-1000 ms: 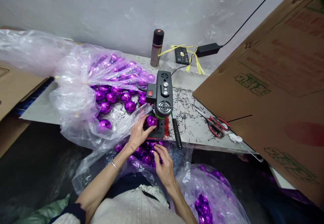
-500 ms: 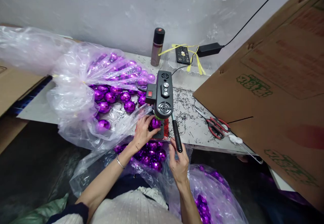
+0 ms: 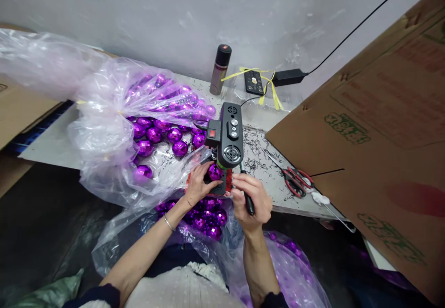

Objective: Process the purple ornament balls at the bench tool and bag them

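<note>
My left hand (image 3: pixel 200 186) grips a shiny purple faceted ball ornament (image 3: pixel 215 171) between thumb and fingers. The ball sits on the dark base of a small black drill press (image 3: pixel 232 134), right beneath its head. Round the black lever handle (image 3: pixel 249 204) of this press my right hand (image 3: pixel 252 199) is closed. A red piece (image 3: pixel 228 180) shows under the base. More purple balls (image 3: pixel 208 220) lie in clear plastic just below my left hand, and loose ones (image 3: pixel 179 148) rest on the table to its upper left.
A large clear bag (image 3: pixel 104 113) of purple balls covers the table's left side. Red-handled scissors (image 3: pixel 295 180) lie at right by a tall cardboard box (image 3: pixel 365 127). Behind the press are a spray can (image 3: pixel 220 69) and a power adapter (image 3: pixel 288 77). Black shavings (image 3: pixel 255 152) litter the tabletop.
My right hand has gone from loosely touching the lever handle to wrapping around it. My left hand stays on the ball. The whole view has shifted slightly.
</note>
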Tool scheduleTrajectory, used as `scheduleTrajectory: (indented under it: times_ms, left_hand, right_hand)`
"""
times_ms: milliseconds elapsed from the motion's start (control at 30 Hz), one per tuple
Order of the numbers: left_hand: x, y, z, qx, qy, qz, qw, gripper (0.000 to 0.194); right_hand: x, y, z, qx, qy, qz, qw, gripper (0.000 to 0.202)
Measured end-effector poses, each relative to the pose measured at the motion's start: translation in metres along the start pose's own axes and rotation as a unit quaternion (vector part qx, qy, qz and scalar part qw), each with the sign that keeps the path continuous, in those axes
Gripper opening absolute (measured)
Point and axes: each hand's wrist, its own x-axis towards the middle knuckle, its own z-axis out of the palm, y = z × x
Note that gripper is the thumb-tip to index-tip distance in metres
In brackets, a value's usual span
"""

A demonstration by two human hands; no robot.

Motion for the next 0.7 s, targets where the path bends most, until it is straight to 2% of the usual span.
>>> scheduleTrajectory:
  times_ms: [133,300,700]
  left_hand:
    - [-0.002,-0.002,0.004,-0.003,0.015,0.025,1.000,0.067]
    - [-0.004,-0.006,0.009,0.017,0.032,0.061,0.997,0.068]
    - [-0.004,-0.008,0.012,0.024,0.038,0.082,0.996,0.066]
  right_hand:
    - [-0.005,0.001,0.020,0.018,0.056,0.028,0.998,0.036]
    - [-0.026,0.007,0.046,0.004,0.129,0.003,0.992,0.041]
    - [-0.034,0.015,0.056,0.003,0.167,-0.002,0.986,0.044]
